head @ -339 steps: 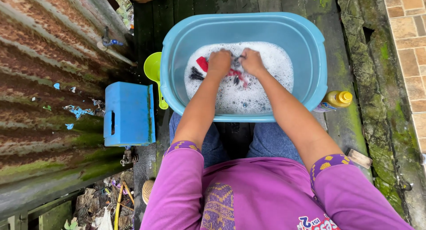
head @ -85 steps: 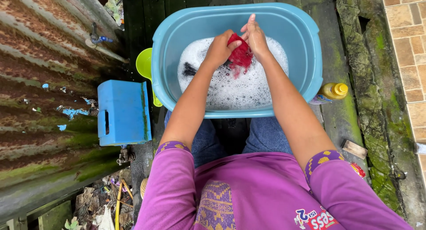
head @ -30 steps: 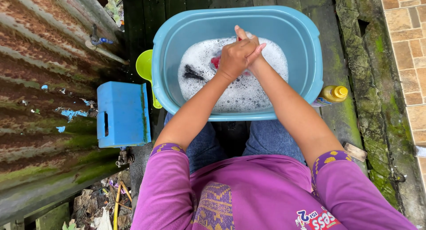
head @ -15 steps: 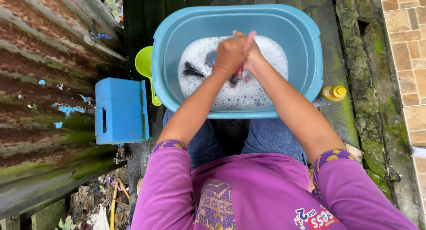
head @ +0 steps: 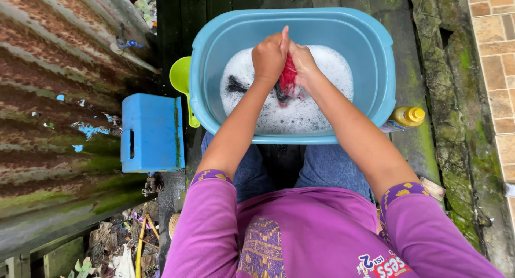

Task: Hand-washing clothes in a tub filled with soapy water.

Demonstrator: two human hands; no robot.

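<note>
Garment: red cloth, pressed between both hands over the suds, in the middle of the basin.
Left hand: closed on the cloth.
Right hand: clasped on its other side.
Basin: blue tub of foamy water.
Around: green scoop, blue stool, yellow bottle.

Red-and-black cloth in white suds, at centre. Basin light blue. Scoop lime green, 9 o'clock of basin. Stool bright blue, 8 o'clock. Bottle yellow, 4 o'clock. Shirt purple, yellow-patterned cuffs. Jeans blue. Corrugated sheet rust-brown, green-stained.
</note>
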